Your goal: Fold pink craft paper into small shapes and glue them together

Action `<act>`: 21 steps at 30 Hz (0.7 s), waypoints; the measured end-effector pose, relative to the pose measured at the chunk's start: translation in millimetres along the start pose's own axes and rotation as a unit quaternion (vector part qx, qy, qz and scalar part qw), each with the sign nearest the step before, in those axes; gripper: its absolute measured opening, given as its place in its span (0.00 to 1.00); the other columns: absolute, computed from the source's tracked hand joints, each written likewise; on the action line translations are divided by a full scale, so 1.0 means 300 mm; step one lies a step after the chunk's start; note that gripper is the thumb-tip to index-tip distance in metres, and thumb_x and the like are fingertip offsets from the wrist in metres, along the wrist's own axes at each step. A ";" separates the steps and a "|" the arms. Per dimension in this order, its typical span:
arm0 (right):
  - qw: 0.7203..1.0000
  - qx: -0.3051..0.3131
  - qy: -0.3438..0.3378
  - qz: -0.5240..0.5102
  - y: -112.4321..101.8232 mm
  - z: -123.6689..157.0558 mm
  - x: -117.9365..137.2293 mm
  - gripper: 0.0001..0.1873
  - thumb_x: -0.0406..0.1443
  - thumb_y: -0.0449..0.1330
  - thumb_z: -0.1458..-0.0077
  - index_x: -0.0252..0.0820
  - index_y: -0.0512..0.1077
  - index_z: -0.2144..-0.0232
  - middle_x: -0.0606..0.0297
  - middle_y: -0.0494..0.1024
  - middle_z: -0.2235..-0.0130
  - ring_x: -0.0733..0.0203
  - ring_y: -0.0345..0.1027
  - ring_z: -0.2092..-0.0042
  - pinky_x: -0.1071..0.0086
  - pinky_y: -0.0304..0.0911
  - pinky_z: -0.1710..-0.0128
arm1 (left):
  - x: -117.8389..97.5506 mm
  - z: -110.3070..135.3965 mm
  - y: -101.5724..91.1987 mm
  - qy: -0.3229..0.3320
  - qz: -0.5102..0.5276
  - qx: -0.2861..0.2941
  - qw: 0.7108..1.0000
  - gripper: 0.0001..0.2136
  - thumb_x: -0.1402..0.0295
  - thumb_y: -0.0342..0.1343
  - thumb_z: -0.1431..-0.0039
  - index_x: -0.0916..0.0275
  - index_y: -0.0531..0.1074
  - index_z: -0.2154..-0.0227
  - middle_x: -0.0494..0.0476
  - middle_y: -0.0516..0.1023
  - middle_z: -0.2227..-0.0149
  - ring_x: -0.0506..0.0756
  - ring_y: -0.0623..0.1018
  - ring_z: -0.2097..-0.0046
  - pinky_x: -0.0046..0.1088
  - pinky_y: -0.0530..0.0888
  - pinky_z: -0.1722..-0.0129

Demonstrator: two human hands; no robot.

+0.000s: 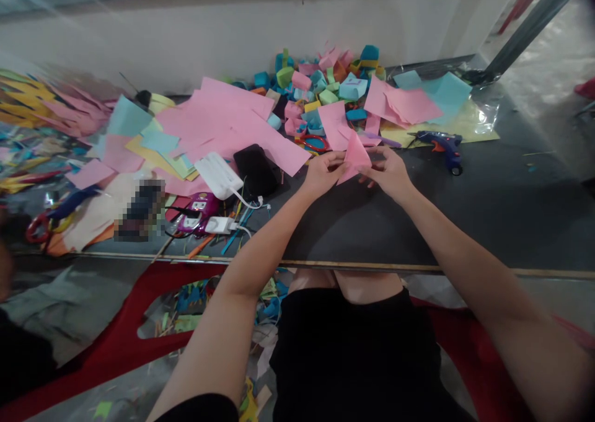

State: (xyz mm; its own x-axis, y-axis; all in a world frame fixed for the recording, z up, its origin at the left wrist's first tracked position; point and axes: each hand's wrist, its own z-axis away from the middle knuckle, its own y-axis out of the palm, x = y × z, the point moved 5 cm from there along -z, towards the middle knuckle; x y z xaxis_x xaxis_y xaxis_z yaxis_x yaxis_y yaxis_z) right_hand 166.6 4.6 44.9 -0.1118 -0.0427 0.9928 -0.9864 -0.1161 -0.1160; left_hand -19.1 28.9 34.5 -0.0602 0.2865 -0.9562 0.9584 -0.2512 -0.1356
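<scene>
Between my two hands, just above the dark tabletop, is a pink sheet of paper point(357, 152) folded to a pointed shape. My left hand point(324, 173) pinches its left side, fingers closed on the paper. From the other side my right hand point(387, 171) grips the paper's lower right edge with thumb and fingers. Right behind the hands lie red-handled scissors point(312, 142), partly covered by pink paper point(333, 124). A purple pen-like item point(388, 141) rests close to my right fingers. Further right is a blue glue gun point(444, 146) lying on its side.
Many small folded paper pieces point(320, 84) are heaped along the wall. Pink sheets point(223, 121) spread to the left, with a black phone point(255, 171), a white power bank point(218, 174) and a purple power strip point(199, 213) in front. Another person's arm point(5, 264) shows at far left.
</scene>
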 end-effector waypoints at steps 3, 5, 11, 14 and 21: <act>0.999 0.019 0.036 0.025 0.001 0.005 0.002 0.32 0.51 0.80 0.62 0.38 0.80 0.59 0.60 0.82 0.71 0.59 0.78 0.70 0.71 0.71 0.77 | 0.006 0.001 0.017 -0.006 0.003 0.031 0.999 0.15 0.63 0.68 0.42 0.64 0.81 0.54 0.62 0.87 0.52 0.58 0.86 0.51 0.40 0.81 0.44; 0.999 0.014 0.031 0.032 0.000 0.007 0.008 0.28 0.52 0.79 0.62 0.37 0.81 0.67 0.58 0.82 0.72 0.60 0.78 0.70 0.71 0.71 0.77 | 0.008 0.003 0.017 -0.015 0.017 0.026 0.999 0.16 0.62 0.69 0.43 0.63 0.82 0.53 0.61 0.87 0.52 0.58 0.86 0.52 0.38 0.81 0.45; 0.997 -0.071 -0.005 -0.018 -0.024 -0.002 0.018 0.26 0.52 0.80 0.66 0.39 0.81 0.72 0.59 0.83 0.71 0.60 0.78 0.72 0.71 0.69 0.79 | -0.006 0.025 0.008 -0.081 0.006 0.014 0.997 0.20 0.57 0.70 0.44 0.62 0.83 0.52 0.61 0.87 0.60 0.55 0.85 0.64 0.28 0.79 0.67; 0.994 -0.098 -0.021 -0.032 -0.035 -0.005 0.022 0.26 0.52 0.80 0.66 0.40 0.81 0.72 0.60 0.83 0.72 0.60 0.77 0.72 0.71 0.68 0.79 | -0.027 0.032 0.010 -0.077 0.018 0.010 0.997 0.20 0.64 0.72 0.47 0.65 0.83 0.51 0.62 0.87 0.61 0.56 0.86 0.62 0.31 0.81 0.63; 0.991 -0.118 -0.046 -0.034 -0.045 0.000 0.027 0.24 0.52 0.79 0.63 0.41 0.81 0.71 0.60 0.84 0.70 0.60 0.77 0.72 0.70 0.69 0.79 | -0.024 0.030 0.015 -0.076 0.069 -0.029 0.994 0.24 0.65 0.74 0.51 0.66 0.83 0.50 0.63 0.88 0.57 0.60 0.87 0.56 0.43 0.84 0.49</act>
State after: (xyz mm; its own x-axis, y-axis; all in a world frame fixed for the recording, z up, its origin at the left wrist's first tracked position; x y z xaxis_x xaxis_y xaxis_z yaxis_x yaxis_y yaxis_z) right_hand 178.8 5.6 54.6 -0.0439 -0.1351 0.9899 -0.9931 0.1137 -0.0286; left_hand -16.8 17.4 38.4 0.0354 0.1086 -0.9935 0.9749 -0.2226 0.0105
